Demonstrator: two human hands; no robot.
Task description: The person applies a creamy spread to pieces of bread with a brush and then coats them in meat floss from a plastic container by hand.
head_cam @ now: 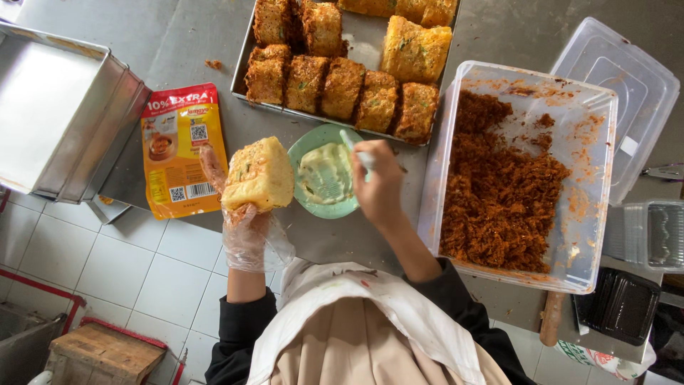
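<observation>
Your gloved left hand (246, 224) grips yellow cake block (260, 175); right hand (377, 185) pinches spatula (356, 151) over green plate (306, 153); red-orange pouch (178, 150) flat on table (178, 43) at left.

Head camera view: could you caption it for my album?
Gloved left hand holds a yellow cake roll; right hand dips a spatula into a bowl of cream.

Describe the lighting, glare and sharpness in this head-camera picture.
Head view: soft, even light with faint shadows; mild glare on the steel baking tray and the clear plastic lid; the yellow cake slice in the gloved left hand is sharp; the right hand at the green bowl of cream is slightly blurred; the edges bend.
</observation>
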